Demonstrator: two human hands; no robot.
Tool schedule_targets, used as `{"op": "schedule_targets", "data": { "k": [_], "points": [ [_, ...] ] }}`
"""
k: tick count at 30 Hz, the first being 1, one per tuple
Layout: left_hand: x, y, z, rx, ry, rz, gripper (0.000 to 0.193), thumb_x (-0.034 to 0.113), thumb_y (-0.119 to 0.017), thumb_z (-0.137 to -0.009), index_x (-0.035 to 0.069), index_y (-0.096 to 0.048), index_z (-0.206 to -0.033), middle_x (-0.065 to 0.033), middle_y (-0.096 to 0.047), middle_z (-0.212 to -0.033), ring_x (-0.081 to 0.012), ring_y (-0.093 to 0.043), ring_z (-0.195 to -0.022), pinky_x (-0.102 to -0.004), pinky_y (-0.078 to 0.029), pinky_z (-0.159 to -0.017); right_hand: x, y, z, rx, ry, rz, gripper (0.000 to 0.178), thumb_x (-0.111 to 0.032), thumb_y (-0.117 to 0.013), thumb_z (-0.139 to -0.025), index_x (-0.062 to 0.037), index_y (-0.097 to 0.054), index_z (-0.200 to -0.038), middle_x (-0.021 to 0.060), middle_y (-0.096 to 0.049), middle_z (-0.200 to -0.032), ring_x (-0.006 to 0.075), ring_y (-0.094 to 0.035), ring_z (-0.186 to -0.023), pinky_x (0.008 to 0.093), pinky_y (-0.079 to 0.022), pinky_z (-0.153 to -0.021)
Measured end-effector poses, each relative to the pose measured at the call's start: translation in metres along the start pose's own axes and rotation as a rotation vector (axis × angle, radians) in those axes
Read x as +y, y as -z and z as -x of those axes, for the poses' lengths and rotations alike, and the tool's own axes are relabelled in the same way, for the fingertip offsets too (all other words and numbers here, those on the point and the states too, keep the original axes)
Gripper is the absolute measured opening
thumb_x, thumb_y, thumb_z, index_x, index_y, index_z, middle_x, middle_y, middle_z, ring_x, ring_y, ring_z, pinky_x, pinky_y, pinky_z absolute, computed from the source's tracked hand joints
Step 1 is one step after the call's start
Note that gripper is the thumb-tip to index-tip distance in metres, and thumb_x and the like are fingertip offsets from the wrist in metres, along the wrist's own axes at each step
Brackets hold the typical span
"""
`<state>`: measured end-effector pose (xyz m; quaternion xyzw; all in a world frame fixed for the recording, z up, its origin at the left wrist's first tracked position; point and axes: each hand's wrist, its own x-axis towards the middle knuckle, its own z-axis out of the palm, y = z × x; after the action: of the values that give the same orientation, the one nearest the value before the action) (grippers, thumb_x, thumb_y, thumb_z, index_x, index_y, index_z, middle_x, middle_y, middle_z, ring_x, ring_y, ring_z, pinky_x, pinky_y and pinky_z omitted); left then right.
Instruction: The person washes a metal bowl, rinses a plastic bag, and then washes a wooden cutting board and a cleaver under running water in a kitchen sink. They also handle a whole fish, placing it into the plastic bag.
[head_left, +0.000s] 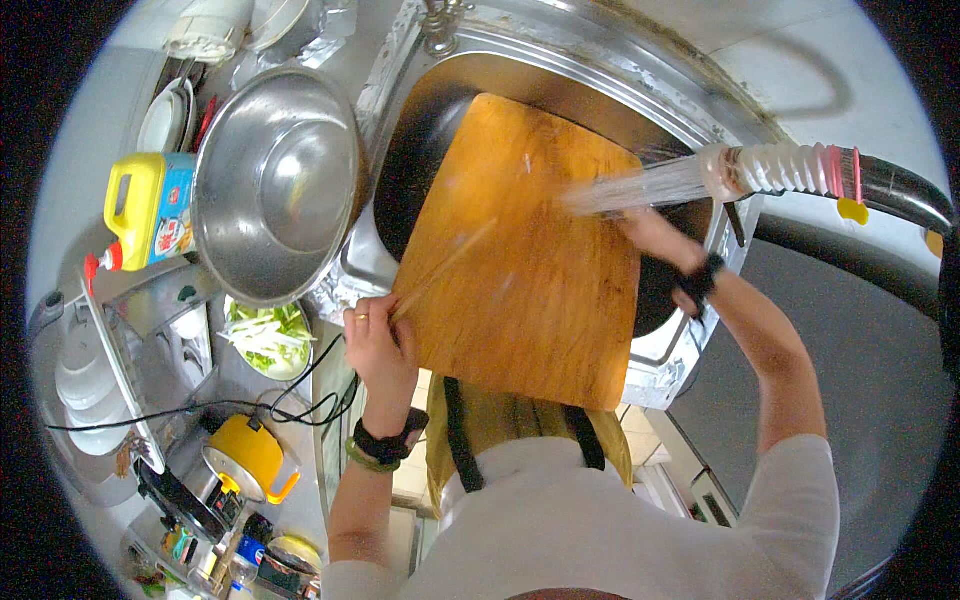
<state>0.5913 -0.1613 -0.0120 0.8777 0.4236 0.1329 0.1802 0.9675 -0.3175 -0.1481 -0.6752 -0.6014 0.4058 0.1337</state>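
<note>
Board: one rectangular wooden cutting board (530, 270), between the fingers of both hands, tilted over the sink, its surface wet.
Left hand: the person's left hand (382, 350), fingers curled and grasping the board at its left edge (a ring (362, 317) shows on one finger).
Streak: one thin pale line (450, 266) running from the left fingertips across the board; whether stick or water cannot be told.
Right hand: the person's right hand (662, 243), at the board's right edge, blurred; whether its fingers grasp or merely touch cannot be told.
Water: one spray (650, 187), just beyond the right fingers, striking the board.
Spout: one ribbed translucent hose end (790, 170), to the right of the right fingers and farther off.
Sink: one stainless-steel basin (425, 120), beneath the board, reaching beyond both sets of fingers.
Bowl: one large steel mixing bowl (235, 230), beyond and left of the left fingers.
Vegetables: one plate of sliced pale-green vegetables (268, 335), left of the left fingers.
Jug: one yellow-handled plastic jug (160, 210), farther left.
Pot: one yellow pot (245, 455), nearer the body than the left fingers, and to their left.
</note>
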Motion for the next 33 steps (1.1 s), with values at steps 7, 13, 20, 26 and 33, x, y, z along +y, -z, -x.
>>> {"op": "schedule_targets", "data": {
  "k": [7, 13, 20, 26, 33],
  "points": [
    [0.006, 0.002, -0.006, -0.004, -0.028, 0.038, 0.02, 0.005, -0.052, -0.076, 0.003, -0.055, -0.096, -0.014, -0.053, -0.088, -0.035, -0.048, -0.085, -0.0431, -0.041, -0.074, -0.195, -0.035, 0.034, -0.017, 0.598, 0.198, 0.056, -0.036, -0.047, -0.092, -0.0028, -0.036, -0.135, 0.0192, -0.031, -0.143, 0.0332, -0.026, -0.135, 0.0431, -0.02, -0.111],
    [0.003, 0.001, -0.005, 0.033, -0.076, 0.022, 0.023, 0.0, -0.055, -0.072, 0.004, -0.057, -0.095, -0.0119, -0.053, -0.087, -0.0331, -0.048, -0.08, -0.0406, -0.042, -0.069, -0.032, -0.006, -0.035, 0.171, -0.071, -0.122, 0.048, -0.026, -0.05, -0.092, -0.0023, -0.039, -0.132, 0.0213, -0.036, -0.138, 0.0354, -0.032, -0.13, 0.0432, -0.025, -0.109],
    [0.002, 0.0, -0.003, 0.024, -0.062, -0.004, 0.023, 0.001, -0.054, -0.072, 0.003, -0.057, -0.095, -0.0128, -0.053, -0.087, -0.0336, -0.048, -0.08, -0.0406, -0.041, -0.069, -0.111, -0.032, 0.031, 0.115, 0.183, 0.156, 0.05, -0.03, -0.046, -0.092, -0.0045, -0.038, -0.134, 0.0215, -0.034, -0.14, 0.0365, -0.027, -0.132, 0.0459, -0.019, -0.11],
    [0.006, 0.002, -0.005, 0.002, -0.077, -0.016, 0.022, 0.001, -0.053, -0.073, 0.003, -0.057, -0.094, -0.0127, -0.054, -0.087, -0.0329, -0.048, -0.081, -0.0407, -0.041, -0.07, -0.037, -0.018, -0.02, -0.027, 0.135, -0.192, 0.057, -0.035, -0.044, -0.093, -0.0041, -0.03, -0.139, 0.0208, -0.021, -0.147, 0.035, -0.016, -0.138, 0.0443, -0.013, -0.113],
    [0.003, 0.0, 0.001, 0.021, -0.042, -0.046, 0.019, 0.003, -0.055, -0.075, 0.005, -0.057, -0.094, -0.0116, -0.054, -0.087, -0.0327, -0.049, -0.082, -0.0403, -0.042, -0.07, -0.031, -0.007, 0.009, -0.082, -0.169, 0.008, 0.071, -0.043, -0.04, -0.094, -0.0012, -0.012, -0.145, 0.0198, -0.011, -0.151, 0.0326, -0.009, -0.14, 0.043, -0.008, -0.114]
  ]
}}
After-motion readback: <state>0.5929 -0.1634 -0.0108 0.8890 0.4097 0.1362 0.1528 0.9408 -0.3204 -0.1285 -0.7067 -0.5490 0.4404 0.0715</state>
